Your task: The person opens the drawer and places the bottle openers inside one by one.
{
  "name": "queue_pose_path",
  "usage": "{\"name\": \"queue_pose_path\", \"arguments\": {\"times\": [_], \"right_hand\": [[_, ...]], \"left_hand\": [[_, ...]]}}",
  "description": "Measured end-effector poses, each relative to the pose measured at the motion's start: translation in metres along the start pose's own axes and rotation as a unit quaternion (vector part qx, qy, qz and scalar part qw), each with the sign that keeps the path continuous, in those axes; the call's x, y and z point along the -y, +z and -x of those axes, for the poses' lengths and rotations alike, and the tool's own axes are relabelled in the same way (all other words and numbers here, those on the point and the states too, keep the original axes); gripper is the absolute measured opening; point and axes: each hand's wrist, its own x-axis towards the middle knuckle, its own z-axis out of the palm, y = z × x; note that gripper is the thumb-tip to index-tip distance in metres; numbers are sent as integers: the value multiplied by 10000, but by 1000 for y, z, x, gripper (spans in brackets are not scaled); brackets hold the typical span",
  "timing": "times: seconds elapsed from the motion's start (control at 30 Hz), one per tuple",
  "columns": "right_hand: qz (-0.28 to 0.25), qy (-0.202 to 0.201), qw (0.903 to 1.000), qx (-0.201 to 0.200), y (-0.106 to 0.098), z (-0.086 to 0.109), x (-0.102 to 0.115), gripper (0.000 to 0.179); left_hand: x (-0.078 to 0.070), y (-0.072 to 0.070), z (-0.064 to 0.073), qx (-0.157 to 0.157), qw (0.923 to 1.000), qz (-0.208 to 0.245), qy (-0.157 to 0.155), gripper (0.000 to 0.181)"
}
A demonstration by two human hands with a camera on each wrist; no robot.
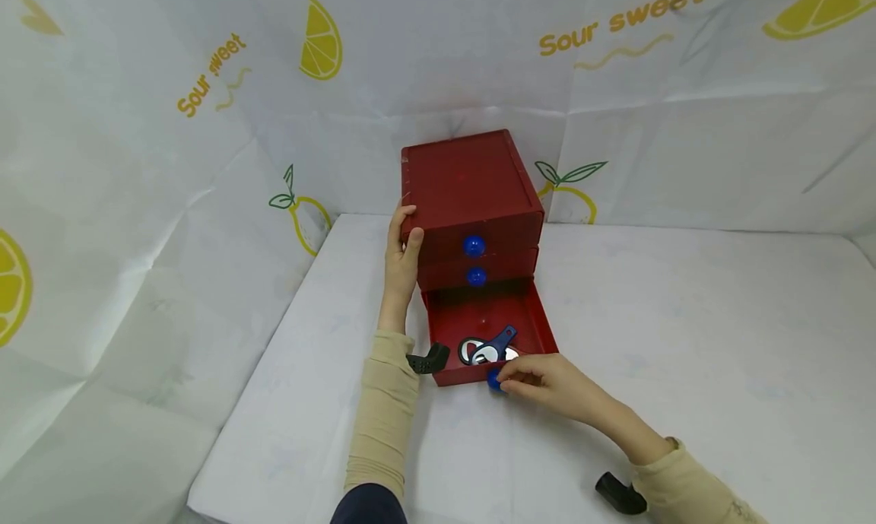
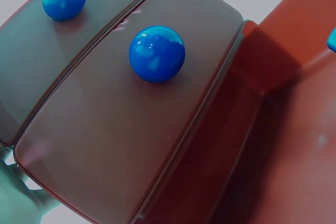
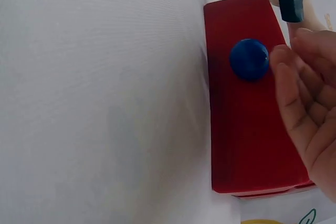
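A red three-drawer cabinet (image 1: 472,178) with blue ball knobs stands against the backdrop, its bottom drawer (image 1: 544,322) pulled out. My left hand (image 1: 401,262) rests against the cabinet's left side, thumb by the front edge; in the left wrist view only part of this hand (image 2: 21,198) shows. My right hand (image 1: 547,383) is at the bottom drawer's blue knob (image 1: 493,380). In the right wrist view the bent fingers (image 3: 294,103) lie right beside the knob (image 3: 249,59), which is not enclosed. Inside the drawer lies a blue-handled tool (image 1: 505,338) with a rounded head, overlapping a dark-rimmed ring shape (image 1: 465,349).
The two upper drawers, with a top knob (image 1: 474,246) and a middle knob (image 1: 476,277), are closed. A white cloth covers the table (image 1: 684,341), and a lemon-print sheet (image 1: 438,68) hangs behind. Black camera mounts (image 1: 429,359) sit at both wrists.
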Motion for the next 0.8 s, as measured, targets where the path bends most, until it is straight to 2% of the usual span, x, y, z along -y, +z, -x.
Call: {"name": "queue_pose_path", "arguments": {"times": [0.17,0.3,0.4,0.8], "right_hand": [[268,426,9975,498,4,-1,-3,24],[259,500,9967,587,6,-2,-7,29],[337,457,9975,424,9,-5,-9,27],[772,728,9931,-501,20,-34,-10,21]], "left_hand": [[18,-2,-6,-49,10000,-16,-36,78],[11,-2,-4,-34,10000,-47,-26,80],[-2,-3,0,21,10000,-49,-6,81],[-4,-2,0,0,10000,-14,26,81]]}}
